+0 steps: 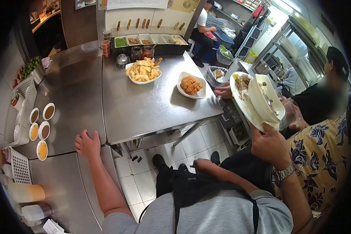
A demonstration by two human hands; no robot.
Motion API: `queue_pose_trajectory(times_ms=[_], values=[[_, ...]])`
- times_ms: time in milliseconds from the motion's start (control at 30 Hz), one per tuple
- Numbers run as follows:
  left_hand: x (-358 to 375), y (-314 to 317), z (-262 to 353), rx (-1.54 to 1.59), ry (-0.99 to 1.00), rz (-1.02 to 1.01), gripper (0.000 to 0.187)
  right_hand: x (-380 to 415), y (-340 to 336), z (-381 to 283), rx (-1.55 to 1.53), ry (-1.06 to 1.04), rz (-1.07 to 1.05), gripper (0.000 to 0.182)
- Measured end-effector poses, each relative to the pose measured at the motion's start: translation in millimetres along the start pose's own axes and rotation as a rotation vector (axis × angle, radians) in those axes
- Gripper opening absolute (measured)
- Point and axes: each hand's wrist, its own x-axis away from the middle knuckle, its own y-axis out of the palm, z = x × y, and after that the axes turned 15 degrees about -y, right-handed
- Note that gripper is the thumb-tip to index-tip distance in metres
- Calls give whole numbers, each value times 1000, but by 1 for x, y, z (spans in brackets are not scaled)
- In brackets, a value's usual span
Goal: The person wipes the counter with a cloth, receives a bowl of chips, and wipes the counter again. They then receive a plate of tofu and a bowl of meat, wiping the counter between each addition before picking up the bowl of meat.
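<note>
My left hand (89, 144) rests on the edge of the steel counter (72, 105), fingers spread and holding nothing. Just beyond it stand several small white cups of sauce (44, 130), some brown and some yellow. In front of my apron, my right hand (203, 165) is closed, with a short dark tip poking out past its fingers; I cannot tell what it belongs to. Farther forward on the counter are a white bowl of pale fried crisps (143, 71) and a white dish of sliced breaded cutlet (191, 85).
At my right, a person in a yellow floral shirt (319, 156) holds up used plates (247, 101) with food scraps. Another person in black (321, 95) stands behind those plates. Topping containers (146, 39) line the counter's back. White baskets (20, 165) and bottles stand left.
</note>
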Motion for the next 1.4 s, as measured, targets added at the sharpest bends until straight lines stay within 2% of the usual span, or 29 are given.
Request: queue_pose_trajectory(times_ms=[167, 533, 633, 733, 833, 967, 1067, 1167, 1300, 1333, 1367, 1400], values=[[-4, -1, 3, -43, 10, -14, 45, -26, -1, -9, 94, -152, -43, 23], [-5, -3, 4, -92, -7, 4, 43, -20, -21, -35, -34, -71, -53, 32], [-3, -6, 5, -104, -7, 4, 44, -14, -16, -25, -61, -43, -82, 33], [-3, -6, 4, -107, -3, 0, 44, -22, 12, 1, -63, -72, -26, 39], [-2, -6, 5, -100, -7, -2, 45, 4, 9, -4, -149, -7, 24, 39], [-3, -4, 2, -87, 1, 15, 45, 29, 14, 3, -145, 41, 2, 34], [-2, -5, 4, -109, -11, 16, 45, 29, 32, 24, -155, 121, -90, 34], [-4, -1, 2, -116, -3, 22, 44, 44, 36, 33, -186, 136, -42, 34], [-4, 1, 0, -120, 7, 33, 44, 66, 32, 47, -247, 158, 1, 46], [-4, 1, 0, -119, 9, 39, 44, 68, 25, 48, -201, 228, -27, 51], [-5, 1, 0, -120, 13, 36, 44, 80, 19, 52, -247, 239, 73, 50], [-5, 1, -1, -119, 15, 33, 44, 88, 10, 60, -227, 310, 65, 50]])
